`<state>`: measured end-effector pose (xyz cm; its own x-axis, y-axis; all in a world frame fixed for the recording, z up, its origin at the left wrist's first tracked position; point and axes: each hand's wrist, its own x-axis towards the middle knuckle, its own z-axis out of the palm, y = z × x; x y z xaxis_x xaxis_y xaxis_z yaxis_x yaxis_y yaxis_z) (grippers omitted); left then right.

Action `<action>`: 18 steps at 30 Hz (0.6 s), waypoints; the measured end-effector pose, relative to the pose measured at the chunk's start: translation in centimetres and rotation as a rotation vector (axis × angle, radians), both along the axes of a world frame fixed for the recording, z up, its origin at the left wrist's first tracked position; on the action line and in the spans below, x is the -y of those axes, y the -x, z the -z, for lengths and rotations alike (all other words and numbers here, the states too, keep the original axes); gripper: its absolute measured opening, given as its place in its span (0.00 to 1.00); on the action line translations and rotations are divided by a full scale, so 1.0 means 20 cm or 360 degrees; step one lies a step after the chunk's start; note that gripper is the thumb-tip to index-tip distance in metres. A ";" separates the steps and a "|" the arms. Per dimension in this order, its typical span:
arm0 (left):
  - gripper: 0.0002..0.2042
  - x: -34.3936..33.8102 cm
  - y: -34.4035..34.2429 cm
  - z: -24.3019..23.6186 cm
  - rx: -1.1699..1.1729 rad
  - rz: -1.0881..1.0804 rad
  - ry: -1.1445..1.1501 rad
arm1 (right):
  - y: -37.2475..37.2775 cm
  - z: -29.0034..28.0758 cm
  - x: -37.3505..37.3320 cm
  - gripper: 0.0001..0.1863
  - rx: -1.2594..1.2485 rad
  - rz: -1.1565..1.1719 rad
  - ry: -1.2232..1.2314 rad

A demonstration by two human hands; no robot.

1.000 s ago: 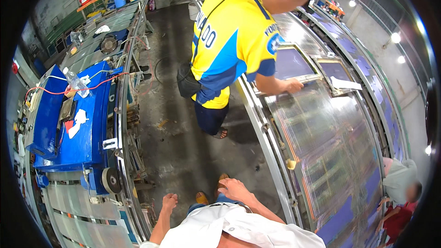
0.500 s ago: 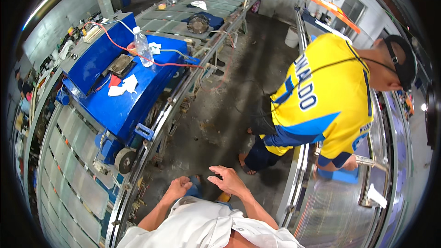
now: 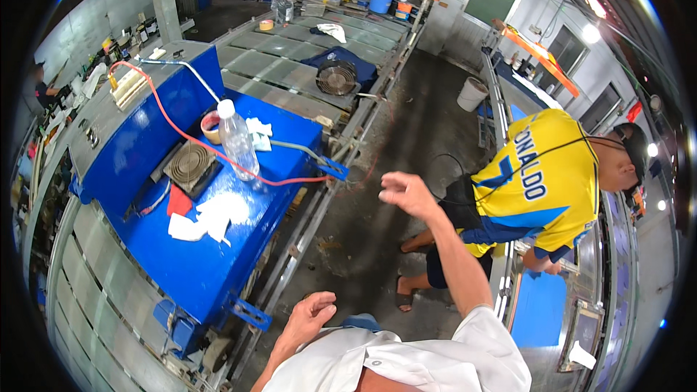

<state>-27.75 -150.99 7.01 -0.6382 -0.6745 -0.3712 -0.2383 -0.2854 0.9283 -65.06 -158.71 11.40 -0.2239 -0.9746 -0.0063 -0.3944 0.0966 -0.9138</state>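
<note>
Blue painted metal fills the left of the head view: a blue machine (image 3: 163, 261) set across a long grey-panelled surface (image 3: 102, 290), carrying a clear bottle (image 3: 237, 141), a roll of tape (image 3: 210, 129), white cloths (image 3: 218, 214), a scrap of red cloth (image 3: 179, 202) and a square block with a ringed face (image 3: 190, 165). A red hose (image 3: 163, 109) loops over it.

What has just changed is the right hand (image 3: 410, 194): it now stretches well forward over the aisle, fingers loosely spread, nothing in it. The left hand (image 3: 311, 314) hangs low, half curled and also free of anything, on the side of the machine's lower blue bracket (image 3: 250, 313); whether it touches the metal rail there cannot be told. So the arms have parted, and the blue machine is the nearest sizeable thing to both hands.

Half a second ago the hands stood close together before the waist, and the machine looked smaller and farther left. The co-worker (image 3: 534, 174) in yellow and blue is still bent over the right-hand surface, where a bright blue panel (image 3: 539, 308), mostly hidden then, shows plainly now.
</note>
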 end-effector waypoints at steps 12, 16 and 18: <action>0.19 0.39 0.22 -0.01 0.0268 -0.0383 -0.0329 | 0.90 0.13 1.79 0.48 -0.0755 0.0155 0.0021; 0.21 0.34 0.41 0.13 0.0317 -0.0740 -0.0369 | 1.02 0.17 2.23 0.53 -0.1015 0.0045 0.0011; 0.23 0.33 0.48 0.16 0.0441 -0.0792 -0.0382 | 1.04 0.24 2.37 0.54 -0.1078 -0.0104 0.0037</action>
